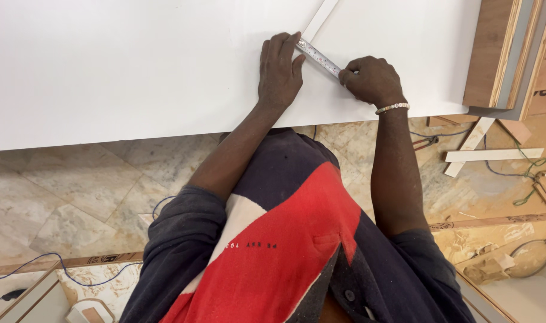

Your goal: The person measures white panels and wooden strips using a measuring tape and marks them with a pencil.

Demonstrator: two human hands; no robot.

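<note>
A large white board fills the upper part of the head view. A tape measure blade lies stretched across it, running from upper left to lower right. My left hand lies flat on the board and its fingertips pin the blade's far end beside a narrow white strip. My right hand is closed around the near end of the tape, near the board's front edge; a beaded bracelet sits on that wrist. The tape's case is hidden inside the fist.
Below the board is a marble-patterned floor with a blue cable. To the right lie plywood panels, loose white wood strips, a green cord and cardboard. A white cabinet piece sits at the lower left corner.
</note>
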